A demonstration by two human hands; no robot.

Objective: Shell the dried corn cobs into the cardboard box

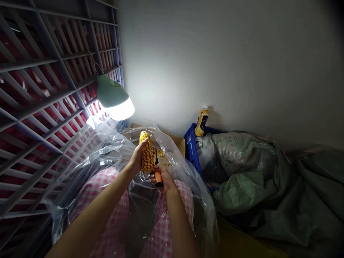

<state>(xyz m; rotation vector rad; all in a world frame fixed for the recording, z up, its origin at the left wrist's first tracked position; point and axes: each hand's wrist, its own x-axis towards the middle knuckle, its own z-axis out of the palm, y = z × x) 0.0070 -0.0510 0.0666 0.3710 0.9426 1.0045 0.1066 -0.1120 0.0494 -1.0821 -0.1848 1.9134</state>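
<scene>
My left hand [137,156] is wrapped round a yellow ear of corn [147,156], held upright with its tip pointing away from me. Close on its right, my right hand [166,178] grips a screwdriver [158,177] by its orange handle, the dark shaft pointing up beside the cob. Whether the shaft touches the kernels, I cannot tell. Behind the hands, a cardboard box [180,143] is lined with a clear plastic sheet [172,152] that also drapes over my lap. Loose kernels [160,152] lie inside the box.
A lit lamp [114,96] hangs from plastic crate slats [63,68] on the left. To the right, a blue crate [191,148] holds bags and a yellow bottle [201,122]. Green sacks [249,186] lie beyond it. A pale wall [228,64] stands behind.
</scene>
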